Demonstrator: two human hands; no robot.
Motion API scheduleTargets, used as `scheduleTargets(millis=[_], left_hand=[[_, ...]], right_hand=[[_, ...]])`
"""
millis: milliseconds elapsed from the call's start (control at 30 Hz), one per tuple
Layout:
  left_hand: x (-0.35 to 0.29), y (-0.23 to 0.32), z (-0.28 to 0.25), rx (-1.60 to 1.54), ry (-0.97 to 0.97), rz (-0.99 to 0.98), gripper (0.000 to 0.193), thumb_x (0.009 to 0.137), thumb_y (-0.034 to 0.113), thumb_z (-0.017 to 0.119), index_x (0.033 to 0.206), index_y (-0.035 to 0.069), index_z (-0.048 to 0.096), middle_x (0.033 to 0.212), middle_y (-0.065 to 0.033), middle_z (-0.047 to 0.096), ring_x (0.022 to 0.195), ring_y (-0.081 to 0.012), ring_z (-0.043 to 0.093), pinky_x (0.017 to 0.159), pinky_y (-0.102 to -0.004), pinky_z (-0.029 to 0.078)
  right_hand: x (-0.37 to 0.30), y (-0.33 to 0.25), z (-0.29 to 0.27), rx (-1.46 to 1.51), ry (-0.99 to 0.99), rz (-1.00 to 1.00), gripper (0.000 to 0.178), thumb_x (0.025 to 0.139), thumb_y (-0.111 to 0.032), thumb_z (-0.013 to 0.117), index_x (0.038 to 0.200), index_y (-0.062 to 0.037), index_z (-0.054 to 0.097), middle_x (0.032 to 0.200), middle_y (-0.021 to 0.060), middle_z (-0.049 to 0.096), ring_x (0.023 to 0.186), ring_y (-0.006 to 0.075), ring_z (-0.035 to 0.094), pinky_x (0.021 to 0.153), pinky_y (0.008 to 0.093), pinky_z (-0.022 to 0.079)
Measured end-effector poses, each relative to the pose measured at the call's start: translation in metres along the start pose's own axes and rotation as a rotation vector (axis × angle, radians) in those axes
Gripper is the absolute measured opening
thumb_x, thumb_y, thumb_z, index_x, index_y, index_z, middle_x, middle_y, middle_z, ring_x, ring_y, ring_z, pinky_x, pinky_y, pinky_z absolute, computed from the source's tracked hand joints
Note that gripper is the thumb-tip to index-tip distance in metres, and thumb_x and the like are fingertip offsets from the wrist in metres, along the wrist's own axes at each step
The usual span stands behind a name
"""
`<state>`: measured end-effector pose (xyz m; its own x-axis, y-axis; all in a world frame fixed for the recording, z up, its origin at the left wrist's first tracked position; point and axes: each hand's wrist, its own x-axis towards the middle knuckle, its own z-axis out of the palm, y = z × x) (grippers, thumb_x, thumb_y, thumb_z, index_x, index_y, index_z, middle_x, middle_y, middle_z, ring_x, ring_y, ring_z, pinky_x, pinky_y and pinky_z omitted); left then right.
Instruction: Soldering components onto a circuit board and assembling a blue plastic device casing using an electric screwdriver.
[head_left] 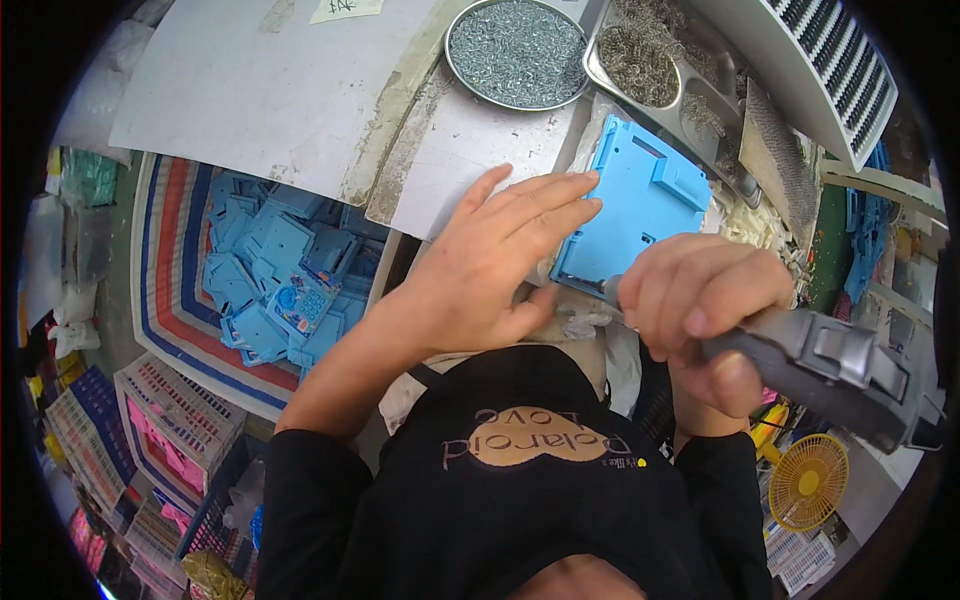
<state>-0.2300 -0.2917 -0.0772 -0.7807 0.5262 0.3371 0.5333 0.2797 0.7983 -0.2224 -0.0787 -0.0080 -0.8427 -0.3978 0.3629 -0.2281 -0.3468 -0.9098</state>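
Two hands at one blue plastic panel [640, 200] on the surface [470, 150]. Left hand [490, 265] flat, open, pressing its left edge. Right hand [700, 310] closed around grey power screwdriver [830, 365], tip at near corner.

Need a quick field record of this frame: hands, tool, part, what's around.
left hand: flat, fingers spread, pressing on the blue plastic panel
right hand: gripping a grey power screwdriver, tip at the panel's near edge
panel: lies on the white bench, tilted in view
round pan: full of small screws, behind the panel
metal tray: small metal parts, right of the pan
striped sack: below bench at left, holds more blue panels
yellow fan: lower right
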Motion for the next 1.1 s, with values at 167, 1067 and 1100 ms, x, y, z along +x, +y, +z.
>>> scheduleTargets(millis=[167, 1067, 1100], left_hand=[[0.001, -0.01, 0.01, 0.058, -0.099, 0.123, 0.051, 0.082, 0.015, 0.072, 0.131, 0.007, 0.063, 0.134, -0.0093, 0.067, 0.131, -0.0253, 0.059, 0.115, -0.0504, 0.033], [0.069, 0.015, 0.076, 0.372, -0.126, 0.189, 0.03, 0.079, 0.011, 0.072, 0.108, 0.01, 0.076, 0.122, -0.0024, 0.07, 0.112, -0.0248, 0.06, 0.1, -0.0426, 0.04], [0.069, 0.015, 0.076, 0.377, -0.125, 0.193, 0.03, 0.079, 0.011, 0.072, 0.109, 0.01, 0.076, 0.122, -0.0023, 0.07, 0.112, -0.0249, 0.06, 0.1, -0.0426, 0.04]], right_hand=[[-0.006, 0.016, 0.013, -0.117, 0.027, 0.005, 0.019, 0.084, -0.013, 0.072, 0.089, -0.0022, 0.057, 0.067, 0.0089, 0.06, 0.056, 0.021, 0.059, 0.062, 0.0359, 0.052], [-0.042, 0.001, -0.112, -0.165, 0.345, -0.263, 0.016, 0.094, -0.014, 0.062, 0.096, -0.0027, 0.051, 0.065, 0.0062, 0.054, 0.054, 0.012, 0.049, 0.054, 0.0294, 0.045], [-0.043, 0.0, -0.112, -0.179, 0.343, -0.224, 0.015, 0.093, -0.015, 0.059, 0.097, -0.0032, 0.051, 0.065, 0.0045, 0.051, 0.054, 0.0127, 0.046, 0.057, 0.0311, 0.044]])
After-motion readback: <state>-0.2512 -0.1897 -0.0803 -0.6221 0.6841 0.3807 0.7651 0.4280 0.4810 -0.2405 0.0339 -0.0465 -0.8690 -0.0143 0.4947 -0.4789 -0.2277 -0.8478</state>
